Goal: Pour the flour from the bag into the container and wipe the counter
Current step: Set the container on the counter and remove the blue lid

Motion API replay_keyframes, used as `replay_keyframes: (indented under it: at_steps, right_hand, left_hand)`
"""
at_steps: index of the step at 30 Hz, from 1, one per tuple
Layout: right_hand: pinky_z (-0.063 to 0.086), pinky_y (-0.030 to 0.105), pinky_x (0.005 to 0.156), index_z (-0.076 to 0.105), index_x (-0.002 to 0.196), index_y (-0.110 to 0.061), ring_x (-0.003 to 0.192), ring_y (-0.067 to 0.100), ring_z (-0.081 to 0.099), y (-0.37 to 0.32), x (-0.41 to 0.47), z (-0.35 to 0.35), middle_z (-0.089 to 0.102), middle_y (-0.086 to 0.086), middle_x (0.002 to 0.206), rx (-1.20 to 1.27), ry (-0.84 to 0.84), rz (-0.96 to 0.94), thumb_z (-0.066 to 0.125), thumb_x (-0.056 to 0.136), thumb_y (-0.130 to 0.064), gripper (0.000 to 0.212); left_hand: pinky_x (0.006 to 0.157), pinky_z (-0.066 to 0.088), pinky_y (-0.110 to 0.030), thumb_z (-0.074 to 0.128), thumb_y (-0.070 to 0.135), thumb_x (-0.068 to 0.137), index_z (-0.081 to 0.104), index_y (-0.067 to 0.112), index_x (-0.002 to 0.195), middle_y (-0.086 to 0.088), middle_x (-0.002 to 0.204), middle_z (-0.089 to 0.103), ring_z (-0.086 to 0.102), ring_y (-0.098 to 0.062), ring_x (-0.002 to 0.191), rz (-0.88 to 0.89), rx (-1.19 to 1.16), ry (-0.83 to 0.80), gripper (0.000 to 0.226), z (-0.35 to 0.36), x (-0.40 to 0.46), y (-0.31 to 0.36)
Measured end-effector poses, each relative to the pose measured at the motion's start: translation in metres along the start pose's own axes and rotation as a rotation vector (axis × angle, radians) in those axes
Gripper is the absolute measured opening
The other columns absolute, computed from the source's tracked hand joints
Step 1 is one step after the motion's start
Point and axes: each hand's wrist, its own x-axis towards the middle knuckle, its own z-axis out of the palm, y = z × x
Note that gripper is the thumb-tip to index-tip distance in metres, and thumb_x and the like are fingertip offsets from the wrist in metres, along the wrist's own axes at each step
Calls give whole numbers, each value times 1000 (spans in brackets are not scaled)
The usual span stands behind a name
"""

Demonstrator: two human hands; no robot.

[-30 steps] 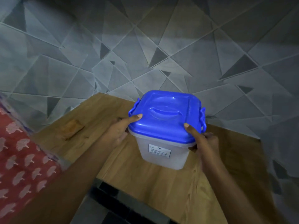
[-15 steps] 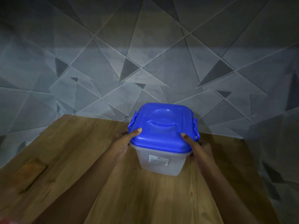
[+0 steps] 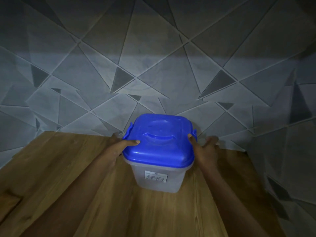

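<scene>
The grip is two-handed: the left hand (image 3: pixel 118 149) and right hand (image 3: pixel 204 151) are clasped on opposite sides of the plastic container (image 3: pixel 158 177), thumbs laid on its blue lid (image 3: pixel 159 139). The container is seen upright between both hands, resting on the wooden bench (image 3: pixel 68 177) near the tiled wall (image 3: pixel 153 65); neither hand is nearer. No flour bag is visible.
</scene>
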Motion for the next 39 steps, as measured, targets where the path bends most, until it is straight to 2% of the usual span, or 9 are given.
replay_keyframes:
  at_steps: [4,8,12,19,23,26,31,34,39]
  right_hand:
    - [46,38,88,44,125,-9,113,37,59,-15,36,21,58,19,125,-11,-106,43,51,95,-60,60]
    - [42,45,99,53,122,-9,117,41,56,-10,55,33,61,22,126,-81,-115,45,38,105,-47,44]
    - [42,45,103,42,148,-22,120,41,56,-4,61,27,60,19,131,-249,-158,-91,35,107,-32,42]
    - [46,41,95,60,125,-12,111,42,61,-10,57,21,66,24,120,-224,-149,-123,40,105,-23,30]
    - [62,40,60,64,84,-19,57,22,65,8,50,13,72,10,72,55,-133,25,41,100,-9,31]
    - [45,18,37,56,82,-15,34,5,51,27,40,10,56,-6,43,49,-221,41,33,106,-5,35]
    - [47,23,55,55,70,-20,57,11,52,28,41,2,55,0,68,48,-216,161,46,98,4,38]
    - [40,32,72,55,68,-9,65,22,52,15,46,2,57,10,69,96,1,89,55,96,-7,27]
    - [41,31,83,66,105,-5,106,33,64,-25,45,25,69,18,107,-10,-73,-48,57,99,-35,32]
  left_hand:
    - [105,45,-34,85,53,50,36,24,151,-4,153,38,48,-25,133,122,262,130,116,12,25,14]
    - [112,34,-31,68,53,86,29,25,155,3,157,37,40,-22,142,186,370,71,84,25,33,13]
    - [110,32,-29,62,53,91,29,27,155,3,158,36,39,-22,142,188,393,37,77,23,44,9]
    - [118,32,-35,60,56,90,34,29,153,5,157,37,40,-22,142,208,468,28,74,19,51,7]
    - [119,31,-34,59,61,88,36,28,152,0,157,38,39,-26,143,159,551,53,77,3,51,11]
    - [119,30,-33,59,60,89,37,27,152,1,157,38,37,-26,144,156,617,31,74,-6,46,11]
    - [117,33,-33,64,58,87,38,27,152,3,157,38,40,-25,142,143,603,-4,77,-2,41,9]
    - [117,34,-35,64,56,87,42,29,149,1,155,41,43,-24,140,167,541,4,71,-1,40,6]
    - [115,34,-31,43,54,99,50,37,141,1,147,52,47,-25,136,225,613,27,46,-6,50,4]
